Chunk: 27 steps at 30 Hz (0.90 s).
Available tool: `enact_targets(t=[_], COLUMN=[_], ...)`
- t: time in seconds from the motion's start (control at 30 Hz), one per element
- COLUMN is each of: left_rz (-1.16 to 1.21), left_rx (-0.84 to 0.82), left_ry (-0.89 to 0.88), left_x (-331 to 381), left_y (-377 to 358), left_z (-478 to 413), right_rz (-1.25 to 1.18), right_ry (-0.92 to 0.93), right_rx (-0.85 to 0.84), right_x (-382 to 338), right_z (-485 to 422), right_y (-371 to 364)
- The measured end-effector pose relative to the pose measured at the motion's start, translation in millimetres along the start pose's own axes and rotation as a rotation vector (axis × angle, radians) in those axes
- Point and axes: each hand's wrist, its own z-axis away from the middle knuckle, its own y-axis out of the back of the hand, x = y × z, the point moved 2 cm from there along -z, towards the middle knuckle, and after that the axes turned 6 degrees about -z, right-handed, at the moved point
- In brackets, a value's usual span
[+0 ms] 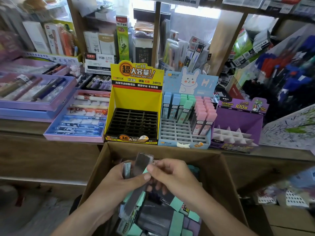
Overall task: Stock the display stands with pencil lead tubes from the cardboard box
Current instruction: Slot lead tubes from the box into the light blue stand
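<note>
Over the open cardboard box (102, 169), my left hand (119, 181) grips a few dark pencil lead tubes (142, 163). My right hand (170, 174) pinches the lower part of one of those tubes. The box holds several loose tubes (175, 217) with green, purple and dark caps. On the counter behind stand three display stands: a yellow one (134, 99) with a bare black grid, a light blue rabbit one (185, 133) with blue, green and pink tubes in its back rows, and a purple one (238, 125) with white dividers.
Purple and pink trays of pens (80, 116) lie left of the yellow stand on the wooden counter (42, 150). Shelves packed with stationery rise behind. A scribbled test sheet (289, 126) leans at the right.
</note>
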Motion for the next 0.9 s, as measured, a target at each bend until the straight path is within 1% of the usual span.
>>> enact_targets(t=[0.13,0.27,0.43,0.57,0.67,0.9], left_rz=[-0.004,0.062,0.179,0.195,0.179,0.140], left_rx=[-0.007,0.035,0.027,0.008,-0.033,-0.045], left_ry=[-0.011,0.068,0.118,0.135,0.141,0.129], left_x=[0,-1,0,2,3,6], left_y=[-2,1,0,-1,1,1], left_z=[-1,-1,1,1,3,3], right_rz=[-0.069,-0.160,-0.311,-0.434,-0.449,-0.516], right_ry=[-0.019,0.010,0.080,0.102,0.092,0.060], right_rx=[0.005,0.048,0.081,0.030,-0.012,-0.118], right_x=[6,-2,-9,-11,-11,-13], right_z=[-3,-3,-3,-5,-5,-4], right_y=[0,15,34,38,40,43])
